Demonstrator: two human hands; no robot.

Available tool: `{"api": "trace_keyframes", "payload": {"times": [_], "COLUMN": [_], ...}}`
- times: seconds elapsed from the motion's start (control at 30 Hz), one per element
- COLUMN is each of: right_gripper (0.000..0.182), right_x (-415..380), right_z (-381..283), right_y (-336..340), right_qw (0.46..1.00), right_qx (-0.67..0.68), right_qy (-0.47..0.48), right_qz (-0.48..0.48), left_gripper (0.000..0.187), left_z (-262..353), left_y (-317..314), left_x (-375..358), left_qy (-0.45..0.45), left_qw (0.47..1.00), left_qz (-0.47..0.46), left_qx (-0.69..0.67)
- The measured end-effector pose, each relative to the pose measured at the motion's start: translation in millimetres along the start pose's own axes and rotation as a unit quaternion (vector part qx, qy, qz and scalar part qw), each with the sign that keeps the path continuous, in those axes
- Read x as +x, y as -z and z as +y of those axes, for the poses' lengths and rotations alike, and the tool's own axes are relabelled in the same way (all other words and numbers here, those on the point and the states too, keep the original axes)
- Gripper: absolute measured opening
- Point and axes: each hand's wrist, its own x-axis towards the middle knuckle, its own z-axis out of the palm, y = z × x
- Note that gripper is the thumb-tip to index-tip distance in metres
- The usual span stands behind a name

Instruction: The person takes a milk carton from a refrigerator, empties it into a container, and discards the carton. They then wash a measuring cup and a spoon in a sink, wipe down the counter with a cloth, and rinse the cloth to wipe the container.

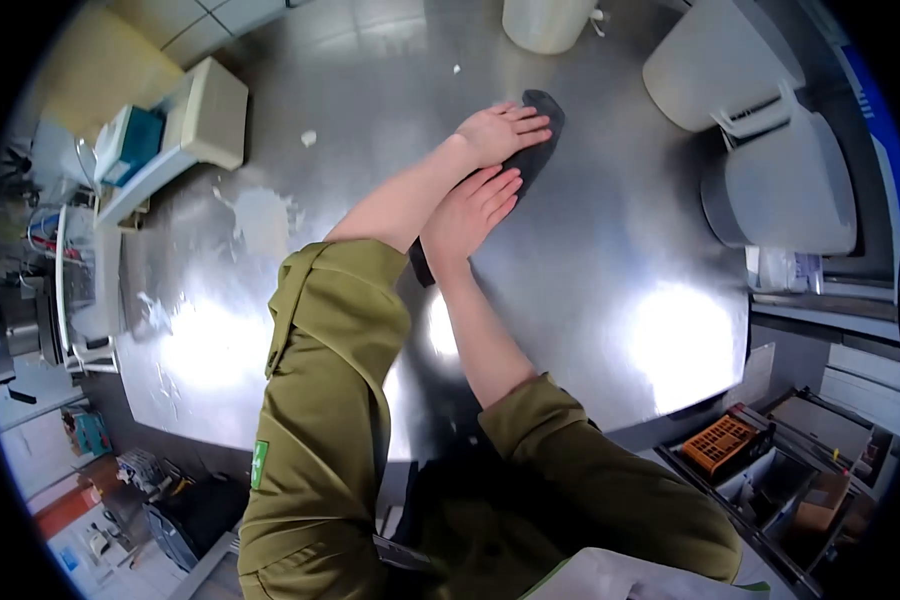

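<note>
A long dark grey strip, looking like folded cloth (543, 150), lies slantwise on the shiny steel table (590, 250). My left hand (505, 133) rests flat over its far part, fingers stretched out to the right. Just nearer to me, my right hand (470, 212) lies flat across the strip, its fingers straight and pointing up and to the right. The strip's near end shows beside my right wrist, while its middle is hidden under my hands and left forearm.
White smears (260, 220) and small white bits mark the table's left side. Large whitish tubs (720, 65) and a pitcher (785, 185) stand at the right, another white bucket (542, 22) at the back. Left is a cream box-shaped device (213, 113); an orange crate (718, 443) sits lower right.
</note>
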Motion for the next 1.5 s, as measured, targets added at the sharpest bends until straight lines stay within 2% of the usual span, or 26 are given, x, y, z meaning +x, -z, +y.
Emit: {"api": "trace_keyframes", "payload": {"times": [0.13, 0.17, 0.27, 0.33, 0.4, 0.5, 0.67, 0.73, 0.8, 0.93, 0.97, 1.0, 1.07, 1.2, 1.27, 1.33, 1.4, 1.5], "right_gripper": [0.058, 0.053, 0.049, 0.043, 0.039, 0.036, 0.035, 0.036, 0.036, 0.038, 0.039, 0.039, 0.04, 0.042, 0.041, 0.043, 0.045, 0.047], "right_x": [60, 72, 101, 118, 136, 133, 82, 59, 37, -8, -21, -35, -76, -195, -240, -257, -257, -239], "right_z": [-34, -39, -52, -54, -60, -73, -89, -84, -74, -38, -28, -17, 6, 23, -8, -52, -100, -156], "right_y": [-50, -65, -88, -104, -114, -108, -83, -71, -55, -5, 8, 21, 47, 75, 70, 55, 40, 6], "right_qw": [0.998, 0.996, 0.977, 0.938, 0.871, 0.782, 0.683, 0.667, 0.655, 0.657, 0.664, 0.691, 0.744, 0.912, 0.961, 0.989, 0.998, 1.0], "right_qx": [0.02, -0.001, 0.089, 0.125, 0.163, 0.207, 0.209, 0.202, 0.193, 0.173, 0.166, 0.164, 0.158, 0.115, 0.085, 0.031, 0.006, -0.013], "right_qy": [0.05, 0.078, 0.196, 0.324, 0.457, 0.564, 0.67, 0.683, 0.69, 0.675, 0.668, 0.645, 0.593, 0.366, 0.25, 0.138, 0.067, 0.017], "right_qz": [0.016, 0.035, 0.002, -0.009, -0.076, -0.163, -0.204, -0.217, -0.238, -0.286, -0.293, -0.284, -0.264, -0.148, -0.078, -0.028, -0.012, 0.004], "left_gripper": [0.052, 0.051, 0.047, 0.042, 0.039, 0.036, 0.032, 0.032, 0.035, 0.045, 0.047, 0.049, 0.044, 0.043, 0.043, 0.044, 0.047, 0.053], "left_z": [-84, -100, -147, -162, -168, -150, -105, -90, -66, 1, 18, 35, 64, 97, 92, 75, 42, -8], "left_y": [-14, -16, -23, -22, -14, -1, 11, 10, 11, 42, 46, 48, 56, 30, 34, 41, 40, 41], "left_x": [4, 2, -39, -77, -128, -195, -279, -302, -309, -302, -303, -304, -303, -295, -296, -300, -300, -301], "left_qy": [0.1, 0.134, 0.269, 0.331, 0.372, 0.442, 0.448, 0.392, 0.353, 0.33, 0.319, 0.307, 0.265, 0.145, 0.1, 0.059, 0.032, -0.003], "left_qw": [0.995, 0.99, 0.96, 0.941, 0.923, 0.892, 0.891, 0.915, 0.928, 0.924, 0.926, 0.928, 0.941, 0.975, 0.984, 0.99, 0.995, 0.997], "left_qz": [-0.022, -0.022, -0.045, -0.051, -0.061, -0.016, 0.002, 0.05, 0.048, -0.006, 0.015, 0.038, 0.02, 0.026, 0.015, -0.015, -0.048, -0.076], "left_qx": [0.023, 0.034, 0.062, 0.053, 0.071, -0.094, -0.077, -0.082, -0.108, -0.192, -0.2, -0.207, -0.209, -0.166, -0.143, -0.131, -0.077, -0.018]}}
